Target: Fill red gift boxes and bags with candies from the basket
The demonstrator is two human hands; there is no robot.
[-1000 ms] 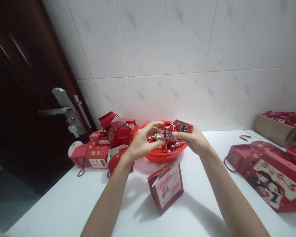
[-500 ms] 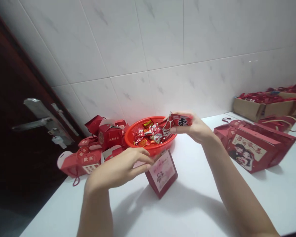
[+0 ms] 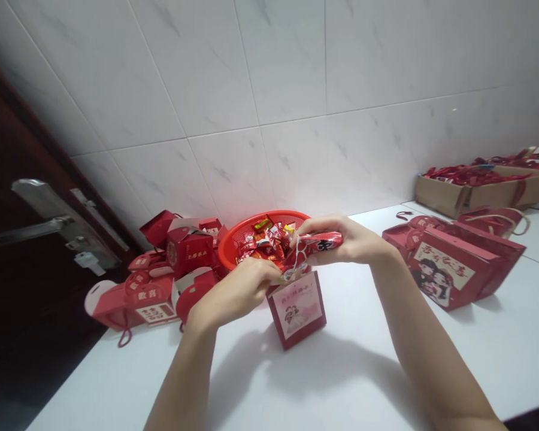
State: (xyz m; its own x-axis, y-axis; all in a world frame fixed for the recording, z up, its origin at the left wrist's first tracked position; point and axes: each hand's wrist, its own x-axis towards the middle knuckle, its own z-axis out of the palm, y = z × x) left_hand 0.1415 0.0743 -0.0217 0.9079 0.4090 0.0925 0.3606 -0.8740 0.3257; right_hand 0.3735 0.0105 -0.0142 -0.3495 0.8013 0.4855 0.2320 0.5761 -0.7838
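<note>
A small red gift bag [image 3: 297, 308] with a pink printed panel stands on the table, slightly turned. My left hand [image 3: 240, 290] is closed at its upper left edge, the fingertips partly hidden behind the rim. My right hand [image 3: 348, 239] grips red wrapped candies [image 3: 323, 241] just above the bag's mouth. A pale cord handle loops up in front of the candies. Right behind the bag, a red plastic basket [image 3: 228, 248] holds several wrapped candies [image 3: 269, 233], partly covered by both hands.
Red gift boxes [image 3: 188, 251] are piled left of the basket. More red gift bags [image 3: 458, 269] stand at the right, with a cardboard box [image 3: 471, 197] of red ribbon items behind them. A tiled wall [image 3: 296, 155] backs the table; a dark door with a metal handle [image 3: 40, 230] is at left.
My right hand has lowered the candies to the gift bag's mouth. My left hand has moved slightly up and right, its fingers closing at the bag's edge. The view has shifted a little.
</note>
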